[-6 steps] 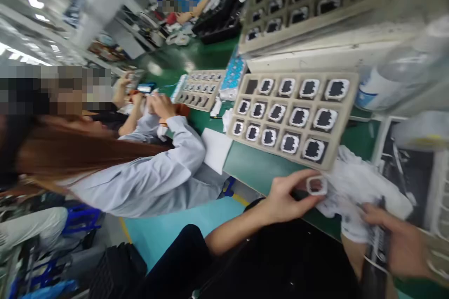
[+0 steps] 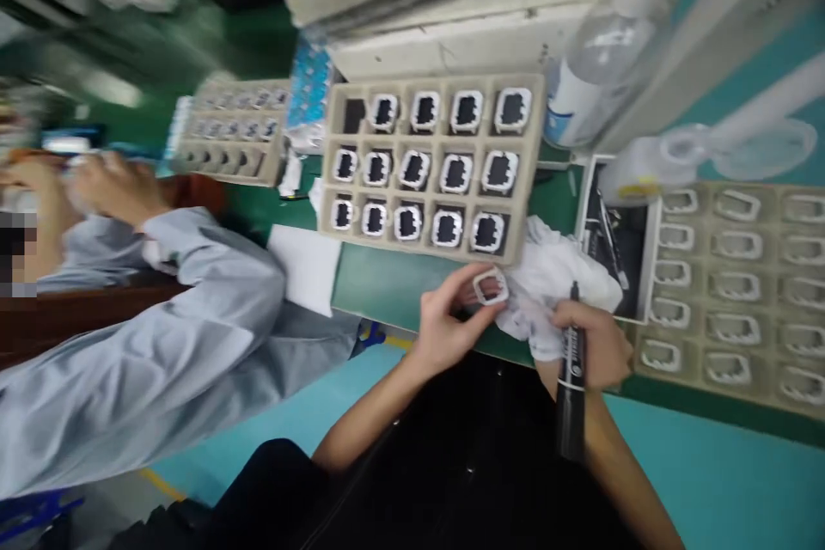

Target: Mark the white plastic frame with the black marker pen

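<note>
My left hand (image 2: pixel 448 322) pinches a small white frame part (image 2: pixel 491 287) at the near edge of the green table (image 2: pixel 387 284). My right hand (image 2: pixel 596 344) grips a black marker pen (image 2: pixel 571 378) with its tip pointing away from me, and rests on a crumpled white cloth (image 2: pixel 554 279). Just beyond my hands lies a beige tray (image 2: pixel 525 189) whose pockets hold white frames with dark centres; one pocket at its far left corner holds no frame.
A second beige tray (image 2: pixel 735 292) of white frames lies to the right, beside a black box (image 2: pixel 619 241). A clear bottle (image 2: pixel 599 51) stands behind. A co-worker in a grey sleeve (image 2: pixel 193 335) sits at left, near another tray (image 2: pixel 225 133) and white paper (image 2: pixel 302 266).
The camera has swung right and down, bringing the right-hand tray into view. My right hand has moved up toward the cloth with the marker; my left hand still holds the white frame.
</note>
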Available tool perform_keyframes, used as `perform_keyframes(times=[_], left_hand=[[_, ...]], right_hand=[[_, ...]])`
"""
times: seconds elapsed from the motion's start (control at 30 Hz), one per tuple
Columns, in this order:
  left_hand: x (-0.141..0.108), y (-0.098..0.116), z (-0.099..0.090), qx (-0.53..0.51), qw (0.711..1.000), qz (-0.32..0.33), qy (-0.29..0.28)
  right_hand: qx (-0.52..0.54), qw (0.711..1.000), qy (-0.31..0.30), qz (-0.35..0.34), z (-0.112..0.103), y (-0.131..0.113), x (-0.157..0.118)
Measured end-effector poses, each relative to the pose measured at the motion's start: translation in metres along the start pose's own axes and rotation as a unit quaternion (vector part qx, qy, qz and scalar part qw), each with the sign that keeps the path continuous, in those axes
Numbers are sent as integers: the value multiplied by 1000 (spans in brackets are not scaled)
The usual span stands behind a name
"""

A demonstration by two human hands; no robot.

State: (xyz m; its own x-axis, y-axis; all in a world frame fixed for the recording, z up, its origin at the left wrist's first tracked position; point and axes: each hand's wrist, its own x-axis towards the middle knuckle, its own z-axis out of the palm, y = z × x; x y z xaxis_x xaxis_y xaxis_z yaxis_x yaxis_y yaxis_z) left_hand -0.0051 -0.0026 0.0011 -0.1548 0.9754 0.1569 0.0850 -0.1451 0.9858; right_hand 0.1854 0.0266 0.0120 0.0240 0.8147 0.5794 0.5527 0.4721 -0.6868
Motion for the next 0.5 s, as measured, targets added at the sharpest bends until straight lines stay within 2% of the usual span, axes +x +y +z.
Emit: perform_keyframes(times=[0.1, 0.23, 0.5], left_hand=[[0, 0, -1, -9, 1000, 1, -9], [1, 3, -2, 16, 999, 37, -22], [2, 6, -5, 60, 996, 61, -32]], right_hand=[[-17, 997, 59, -49, 6, -6, 2], [-10, 993, 41, -108, 11, -11, 11], [6, 994, -4, -110, 16, -13, 11]])
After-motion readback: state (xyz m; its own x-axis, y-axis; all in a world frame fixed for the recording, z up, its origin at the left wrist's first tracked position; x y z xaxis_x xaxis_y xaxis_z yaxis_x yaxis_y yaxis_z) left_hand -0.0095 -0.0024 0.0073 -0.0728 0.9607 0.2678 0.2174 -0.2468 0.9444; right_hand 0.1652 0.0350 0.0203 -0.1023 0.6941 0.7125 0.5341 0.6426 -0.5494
